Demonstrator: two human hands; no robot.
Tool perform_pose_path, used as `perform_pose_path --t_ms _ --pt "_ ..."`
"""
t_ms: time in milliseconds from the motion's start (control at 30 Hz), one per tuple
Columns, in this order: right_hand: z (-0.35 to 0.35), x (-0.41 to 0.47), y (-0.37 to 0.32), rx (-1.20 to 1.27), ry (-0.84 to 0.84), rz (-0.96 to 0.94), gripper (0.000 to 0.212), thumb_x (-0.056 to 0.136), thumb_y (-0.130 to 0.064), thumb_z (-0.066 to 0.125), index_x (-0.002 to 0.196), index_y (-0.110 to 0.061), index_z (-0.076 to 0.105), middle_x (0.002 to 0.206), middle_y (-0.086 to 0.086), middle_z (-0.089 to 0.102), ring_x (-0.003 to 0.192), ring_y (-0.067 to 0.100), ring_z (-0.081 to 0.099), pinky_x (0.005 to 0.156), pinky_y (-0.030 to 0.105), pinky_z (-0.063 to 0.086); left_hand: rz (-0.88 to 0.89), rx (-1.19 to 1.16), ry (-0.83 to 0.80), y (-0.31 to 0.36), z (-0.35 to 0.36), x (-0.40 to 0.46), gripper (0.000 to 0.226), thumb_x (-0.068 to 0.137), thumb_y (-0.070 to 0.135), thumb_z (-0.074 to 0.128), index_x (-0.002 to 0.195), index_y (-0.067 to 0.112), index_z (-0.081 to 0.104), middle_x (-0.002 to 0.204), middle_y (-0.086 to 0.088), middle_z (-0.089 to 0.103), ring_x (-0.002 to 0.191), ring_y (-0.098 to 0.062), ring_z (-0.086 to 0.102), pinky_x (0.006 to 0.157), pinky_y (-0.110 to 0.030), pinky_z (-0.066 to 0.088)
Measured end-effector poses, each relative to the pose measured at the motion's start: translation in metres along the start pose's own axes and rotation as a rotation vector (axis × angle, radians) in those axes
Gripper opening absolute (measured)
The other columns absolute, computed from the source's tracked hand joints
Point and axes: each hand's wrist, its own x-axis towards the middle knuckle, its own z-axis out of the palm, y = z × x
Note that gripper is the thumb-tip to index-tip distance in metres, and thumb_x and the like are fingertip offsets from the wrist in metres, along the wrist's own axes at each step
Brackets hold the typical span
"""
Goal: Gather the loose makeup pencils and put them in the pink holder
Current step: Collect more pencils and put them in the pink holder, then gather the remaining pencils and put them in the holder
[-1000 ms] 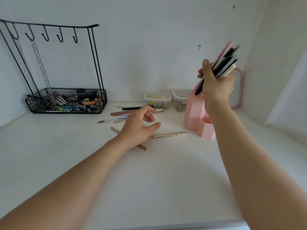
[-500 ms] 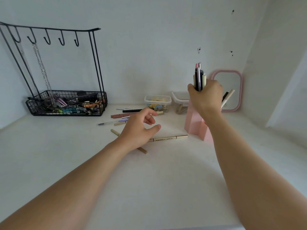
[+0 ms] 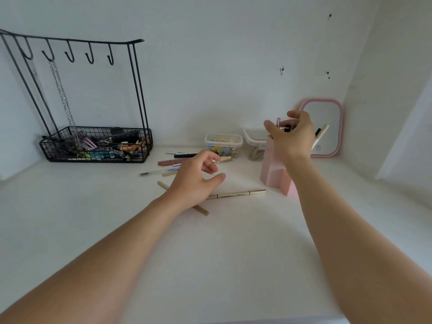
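Head view shows the loose makeup pencils [image 3: 187, 163] scattered on the white worktop [image 3: 233, 253], most in a small heap toward the back and two gold ones nearer: a long gold pencil [image 3: 236, 194] lying almost level, and another gold pencil [image 3: 201, 210] slanting under the left wrist. They look light, thin and stiff, with smooth barrels likely to roll or slip, so a pinch around the middle of the barrel, several at once, seems the sound hold. To their right stands the pink holder [image 3: 275, 174], already carrying a few pencil tops, with the right hand [image 3: 292, 136] above its mouth, fingers curled around dark and pink pencil ends; whether it grips them or is letting go I cannot tell for sure. The left hand [image 3: 196, 178] hovers over the heap, fingers loosely bent, holding nothing. Behind the holder lean a pink mirror [image 3: 336, 127] and two clear plastic boxes [image 3: 224, 145], and far left sits a black wire rack [image 3: 93, 146] full of clips.
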Motion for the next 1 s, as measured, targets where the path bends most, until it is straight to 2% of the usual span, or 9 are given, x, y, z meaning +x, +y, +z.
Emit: perform_pose_path --t_ms 133,233,300,367,433,500,667,900,1000 --pt "0.000 -0.006 -0.005 -0.080 0.101 -0.211 0.058 0.074 -0.037 0.077 0.124 -0.017 0.054 0.115 -0.003 0.060 0.103 0.010 0.056 0.082 0.015 0.042 -0.034 0.006 0.031 -0.001 -0.005 0.002 0.031 0.086 0.027 0.078 0.113 0.028 0.064 0.099 0.009 0.067 0.096 0.001 0.063 0.072 -0.011 0.044" --pt "-0.002 -0.024 -0.022 -0.143 0.175 -0.527 0.044 0.080 -0.032 0.071 0.119 -0.014 0.059 0.119 -0.003 0.058 0.113 0.012 0.053 0.086 0.008 0.035 -0.068 0.040 0.130 -0.004 -0.009 0.006 0.030 0.084 0.025 0.079 0.111 0.023 0.065 0.097 0.006 0.067 0.094 -0.006 0.063 0.076 -0.013 0.045" --pt "0.007 -0.041 -0.030 -0.101 0.028 -0.617 0.029 0.084 -0.026 0.068 0.110 -0.013 0.065 0.111 -0.002 0.063 0.103 0.011 0.059 0.086 0.015 0.044 -0.118 0.062 0.217 -0.009 -0.014 0.009 0.025 0.085 0.023 0.077 0.107 0.021 0.066 0.095 0.005 0.067 0.093 -0.011 0.063 0.075 -0.017 0.046" --pt "0.019 -0.059 -0.030 -0.150 -0.300 -0.606 0.022 0.086 -0.020 0.065 0.108 -0.014 0.067 0.105 -0.002 0.067 0.094 0.009 0.060 0.086 0.028 0.050 -0.164 0.087 0.273 -0.016 -0.020 0.012 0.019 0.087 0.022 0.074 0.103 0.021 0.064 0.093 0.004 0.066 0.093 -0.015 0.064 0.072 -0.020 0.045" --pt "0.037 -0.073 -0.029 -0.359 -0.656 -0.583 0.027 0.088 -0.018 0.062 0.115 -0.015 0.065 0.113 0.001 0.067 0.102 0.014 0.060 0.092 0.033 0.048 -0.196 0.147 0.313 -0.023 -0.031 0.013 0.016 0.088 0.020 0.071 0.102 0.021 0.063 0.094 0.003 0.065 0.092 -0.019 0.064 0.072 -0.025 0.045" --pt "0.057 -0.078 -0.030 -0.521 -0.821 -0.602 0.033 0.090 -0.015 0.057 0.123 -0.015 0.061 0.122 0.005 0.064 0.112 0.022 0.057 0.095 0.037 0.046 -0.233 0.230 0.349 -0.028 -0.039 0.014 0.018 0.088 0.017 0.068 0.106 0.017 0.064 0.100 0.000 0.064 0.091 -0.020 0.062 0.074 -0.028 0.043" --pt "0.126 -0.079 -0.041 -0.702 -1.052 -0.448 0.036 0.101 -0.025 0.042 0.131 -0.008 0.049 0.130 0.014 0.057 0.118 0.034 0.054 0.097 0.044 0.045 -0.347 0.359 0.391 -0.043 -0.056 0.006 0.028 0.087 0.013 0.063 0.116 0.013 0.064 0.113 -0.008 0.065 0.104 -0.029 0.059 0.076 -0.035 0.045" --pt "0.186 -0.065 -0.015 -1.036 -1.068 -0.455 0.071 0.095 -0.066 0.021 0.141 -0.014 0.038 0.143 0.015 0.045 0.134 0.034 0.040 0.107 0.050 0.034 -0.283 0.702 0.178 -0.038 -0.054 0.002 0.038 0.094 0.034 0.059 0.127 0.015 0.055 0.128 -0.010 0.053 0.121 -0.031 0.046 0.093 -0.040 0.041" --pt "0.181 -0.067 -0.010 -1.040 -1.117 -0.410 0.052 0.102 -0.050 0.028 0.148 -0.027 0.031 0.145 0.016 0.041 0.134 0.038 0.037 0.109 0.052 0.032 -0.384 0.796 -0.011 -0.042 -0.048 0.002 0.061 0.099 0.057 0.040 0.145 0.016 0.038 0.149 -0.012 0.035 0.140 -0.033 0.028 0.107 -0.048 0.030"
